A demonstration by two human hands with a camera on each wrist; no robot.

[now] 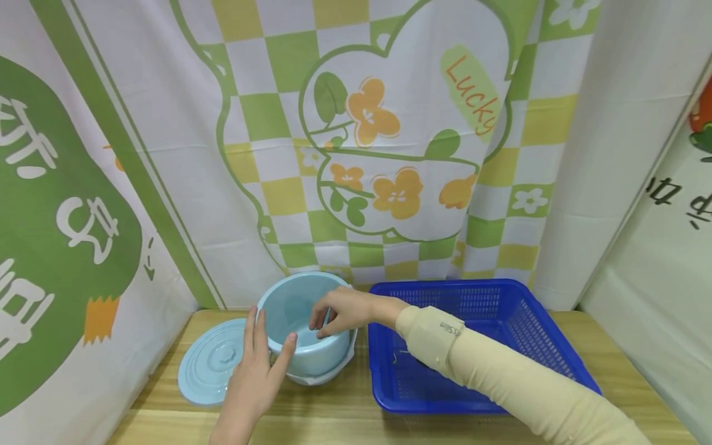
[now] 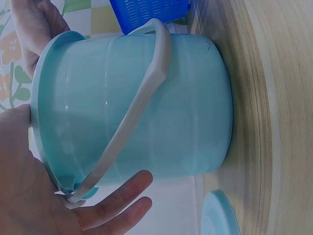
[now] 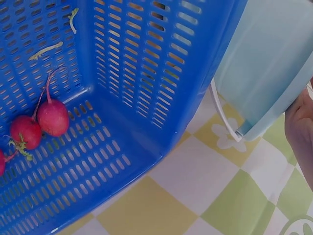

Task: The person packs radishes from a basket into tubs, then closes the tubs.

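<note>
A wood-grain table (image 1: 311, 426) carries everything beneath and around a light-blue bucket (image 1: 322, 361). A dark-blue basket (image 1: 456, 285) stands just right of the bucket. The bucket is upright and uncovered, its pale handle (image 2: 127, 123) lowered. The lid (image 1: 208, 364) lies left of the bucket. The left hand (image 1: 256, 371), fingers straight and spread, touches the bucket's rim; the right hand (image 1: 347, 309) is relaxed over the bucket's mouth, fingers loosely bent. Red radishes (image 3: 53, 117) lie in the basket, right of the bucket.

Three radishes (image 3: 53, 118) and stray stems (image 3: 46, 50) lie in the blue basket (image 3: 115, 125); near it, the right hand (image 3: 301, 132) is at the bucket's (image 3: 259, 58) rim.
</note>
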